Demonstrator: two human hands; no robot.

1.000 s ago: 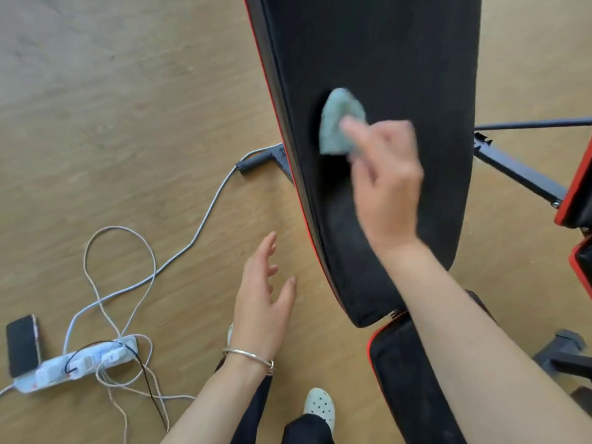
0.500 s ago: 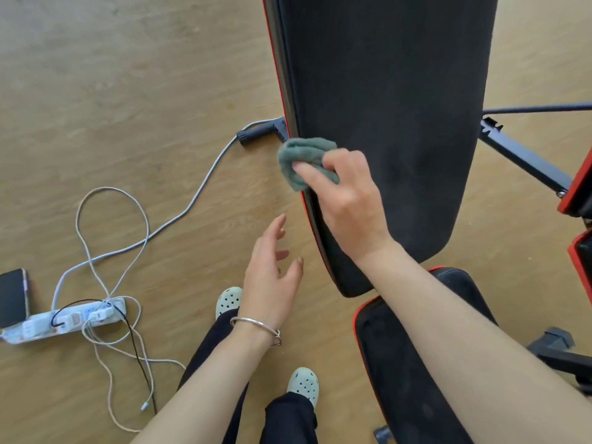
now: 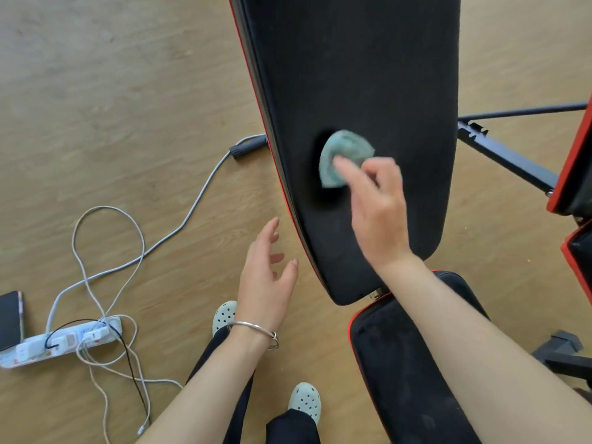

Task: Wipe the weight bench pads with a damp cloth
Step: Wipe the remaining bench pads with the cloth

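Above plank floor (image 3: 128, 107), crumpled cloth (image 3: 344, 149) (pale teal) touches matte pad (image 3: 352, 75).

Right hand (image 3: 378, 213) stretched forward, blurred, pinching cloth (image 3: 344, 152), left hand (image 3: 266, 280) lower, fingers relaxed and apart

No writing I can read here.
The power strip (image 3: 38, 349) carries small reddish marks, too blurred for me to read.
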